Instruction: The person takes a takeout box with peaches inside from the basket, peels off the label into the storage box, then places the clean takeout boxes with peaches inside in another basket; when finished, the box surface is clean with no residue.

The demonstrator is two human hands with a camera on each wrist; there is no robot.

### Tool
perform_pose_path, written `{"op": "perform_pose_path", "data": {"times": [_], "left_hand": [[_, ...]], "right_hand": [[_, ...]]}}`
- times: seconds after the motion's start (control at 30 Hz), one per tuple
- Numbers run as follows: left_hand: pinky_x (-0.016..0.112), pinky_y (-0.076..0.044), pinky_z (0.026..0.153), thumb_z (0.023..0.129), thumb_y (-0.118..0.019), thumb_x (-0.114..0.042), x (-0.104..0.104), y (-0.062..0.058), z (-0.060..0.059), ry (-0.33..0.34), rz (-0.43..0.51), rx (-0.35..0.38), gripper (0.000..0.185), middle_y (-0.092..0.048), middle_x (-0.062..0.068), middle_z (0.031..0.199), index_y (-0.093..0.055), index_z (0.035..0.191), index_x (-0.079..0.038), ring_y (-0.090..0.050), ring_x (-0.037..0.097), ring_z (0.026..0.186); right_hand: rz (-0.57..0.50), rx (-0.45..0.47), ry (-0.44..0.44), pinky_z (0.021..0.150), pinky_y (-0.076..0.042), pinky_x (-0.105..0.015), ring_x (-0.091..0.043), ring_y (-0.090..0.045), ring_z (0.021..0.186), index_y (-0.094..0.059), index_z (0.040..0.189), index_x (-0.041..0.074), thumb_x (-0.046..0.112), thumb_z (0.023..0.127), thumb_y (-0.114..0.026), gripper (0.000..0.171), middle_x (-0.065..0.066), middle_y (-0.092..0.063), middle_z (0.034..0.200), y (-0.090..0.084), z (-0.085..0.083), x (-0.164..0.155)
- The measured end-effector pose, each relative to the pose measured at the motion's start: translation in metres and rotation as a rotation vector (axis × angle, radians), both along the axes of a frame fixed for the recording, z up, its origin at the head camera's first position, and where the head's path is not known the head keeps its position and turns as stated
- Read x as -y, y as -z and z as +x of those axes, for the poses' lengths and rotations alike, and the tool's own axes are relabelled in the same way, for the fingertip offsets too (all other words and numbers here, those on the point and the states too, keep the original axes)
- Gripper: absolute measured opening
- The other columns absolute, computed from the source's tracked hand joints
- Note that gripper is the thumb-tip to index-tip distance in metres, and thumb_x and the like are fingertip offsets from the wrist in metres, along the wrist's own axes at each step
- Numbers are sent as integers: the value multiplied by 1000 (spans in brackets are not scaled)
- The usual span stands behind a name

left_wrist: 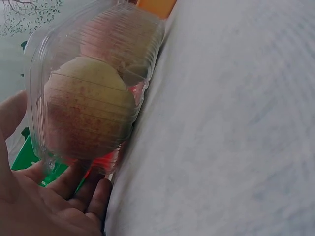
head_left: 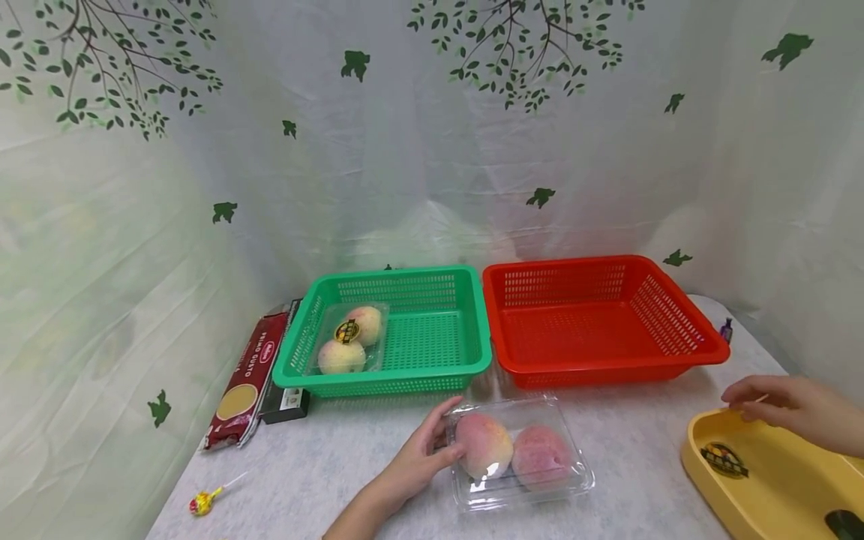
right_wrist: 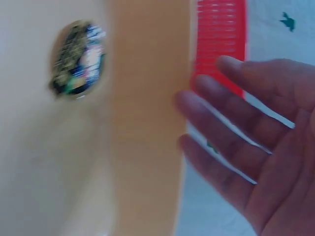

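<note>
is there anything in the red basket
No, in the head view the red basket shows only its bare mesh floor, while the one boxed pair of peaches in a basket lies in the green basket beside it.

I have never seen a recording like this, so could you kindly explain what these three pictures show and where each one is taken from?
No machine here: a person works with bare hands. The wide picture comes from a head camera; the other two from wrist cameras. The left hand touches a clear box of peaches on the table. The right hand, fingers straight, rests at the rim of a yellow tray. Behind stand a green basket holding another peach box and a red basket. A pasta packet and a lollipop lie at the left.
</note>
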State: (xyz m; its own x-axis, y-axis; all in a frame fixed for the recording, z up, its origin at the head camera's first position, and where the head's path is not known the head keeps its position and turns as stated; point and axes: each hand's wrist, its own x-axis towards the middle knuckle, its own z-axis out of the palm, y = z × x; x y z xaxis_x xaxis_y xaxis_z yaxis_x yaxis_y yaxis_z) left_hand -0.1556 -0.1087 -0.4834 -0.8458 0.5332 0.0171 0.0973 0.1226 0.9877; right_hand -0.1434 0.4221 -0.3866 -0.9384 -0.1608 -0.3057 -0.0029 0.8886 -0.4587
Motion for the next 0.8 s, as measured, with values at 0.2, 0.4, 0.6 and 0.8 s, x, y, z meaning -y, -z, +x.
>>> {"op": "perform_pose_path", "data": {"times": [0.2,0.4,0.6,0.8], "left_hand": [[38,-39,108,98,-62,-30,-1,-1,2,-1,-25,-18,68,-45,15,154,-29,157,-20,-48,34,136],[31,-41,106,95,-68,-21,-5,-3,4,-12,23,-41,67,-48,12,152,-36,154,-18,-53,23,130],[19,-42,104,92,-68,-15,-10,-7,8,-87,61,-12,61,-52,13,149,-45,149,-15,-56,2,124],[22,-51,95,93,-69,-14,-14,-13,11,-148,114,63,52,-58,15,143,-52,142,-10,-62,4,113]], "right_hand": [[12,-263,14,77,-59,-51,-37,-63,99,-57,129,-5,25,101,-59,41,-26,-65,119,-19,-15,10],[18,-396,-4,72,-59,-43,-37,-54,105,-43,142,-3,30,95,-68,62,-26,-56,120,-20,-36,14],[-23,-335,-41,74,-54,-60,-50,-38,114,-22,154,-3,34,91,-70,88,-36,-39,138,-13,-57,13],[-80,-254,-46,88,-44,-74,-56,-26,127,-6,158,-3,37,89,-72,103,-40,-17,153,-8,-69,17]]}}
